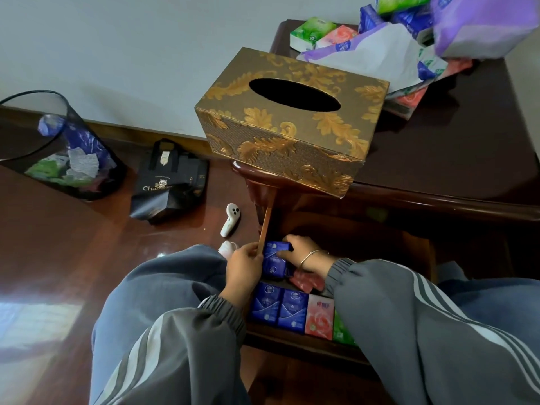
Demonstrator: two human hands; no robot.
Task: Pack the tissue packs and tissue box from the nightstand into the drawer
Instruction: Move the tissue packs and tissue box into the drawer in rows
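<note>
Right hand (304, 252) curls its fingers over a dark blue plastic-wrapped tissue pack (274, 260), seating it in the open dark wooden drawer (265, 223) behind the front row of packs (292, 306). Left hand (245, 267) pinches the drawer wall, probably steadying it. Gold leaf-patterned tissue box (292, 121) sits unpacked on the dark wooden nightstand (453, 147)

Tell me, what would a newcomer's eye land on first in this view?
The gold leaf-patterned rectangular tissue box stands at the front left corner of the dark wooden nightstand. Below, in the open wooden drawer, the right hand grips a blue plastic tissue pack while the left hand holds the drawer's side wall.
</note>
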